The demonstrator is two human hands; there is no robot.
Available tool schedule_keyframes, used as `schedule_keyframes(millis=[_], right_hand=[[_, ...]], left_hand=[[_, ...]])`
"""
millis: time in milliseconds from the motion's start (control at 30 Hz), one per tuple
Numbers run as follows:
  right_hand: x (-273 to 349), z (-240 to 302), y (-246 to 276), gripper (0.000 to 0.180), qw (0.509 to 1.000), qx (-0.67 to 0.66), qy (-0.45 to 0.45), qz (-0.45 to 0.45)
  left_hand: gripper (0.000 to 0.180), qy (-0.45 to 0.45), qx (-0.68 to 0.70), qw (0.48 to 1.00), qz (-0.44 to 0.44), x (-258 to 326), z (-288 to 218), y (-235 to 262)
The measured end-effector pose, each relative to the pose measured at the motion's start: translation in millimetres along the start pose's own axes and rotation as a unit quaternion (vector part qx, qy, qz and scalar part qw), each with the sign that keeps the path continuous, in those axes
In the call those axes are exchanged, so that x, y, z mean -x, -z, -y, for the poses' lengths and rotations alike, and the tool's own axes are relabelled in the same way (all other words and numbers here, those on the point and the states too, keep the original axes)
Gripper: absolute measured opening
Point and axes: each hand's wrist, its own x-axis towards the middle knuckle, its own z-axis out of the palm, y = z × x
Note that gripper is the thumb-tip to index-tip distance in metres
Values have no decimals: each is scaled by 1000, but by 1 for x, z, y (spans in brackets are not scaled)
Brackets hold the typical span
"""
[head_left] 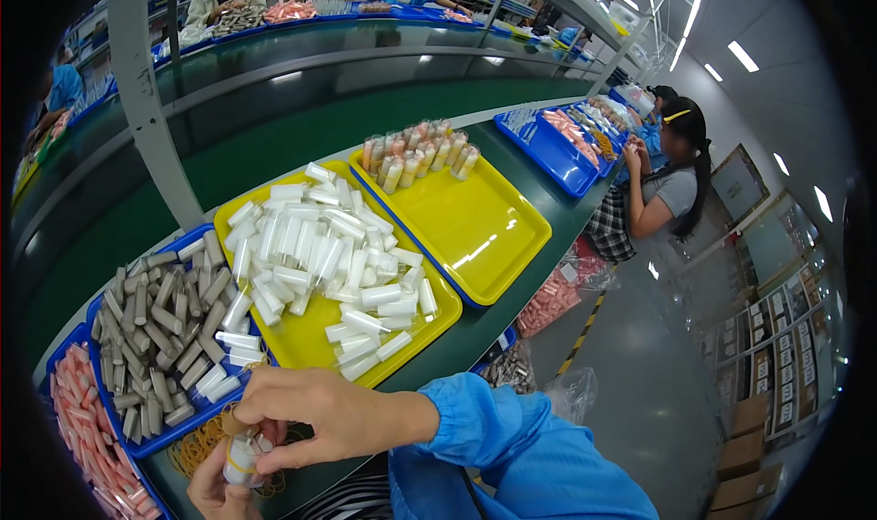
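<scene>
Low in the picture, a small white bundle (241, 459) with a yellow rubber band around it stands between my two hands. My left hand (217, 486) grips it from the left and below, thumb and fingers closed. From the right, my right hand (315, 413) reaches over with bent fingers closed at the bundle's top and side, hiding part of it. Loose yellow-brown rubber bands (190, 449) lie just behind my left hand. Beyond are grey-brown cylinders (151, 337) in a blue tray and white cylinders in clear wrap (306, 237) heaped on a yellow tray (429, 323).
Pink pieces (87, 429) fill a blue tray at far left. Another yellow tray (493, 246) bears upright wrapped bundles (420, 154) at its far end. A co-worker (671, 164) sits to the right near blue trays (548, 159). A metal post (151, 109) rises behind the trays.
</scene>
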Motion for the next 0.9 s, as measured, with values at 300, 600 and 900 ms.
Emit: schedule_keyframes(millis=[300, 600, 900], right_hand=[[-1, 12, 3, 47, 990, 79, -116, -21], [-1, 6, -3, 52, 987, -3, -159, -14], [2, 32, 107, 43, 852, 382, 32, -356]], left_hand=[[49, -42, 55, 997, 39, -6, 1, -6], [53, 16, 97, 992, 73, 0, 0, -5], [32, -129, -19, 991, -26, 7, -18, 1]])
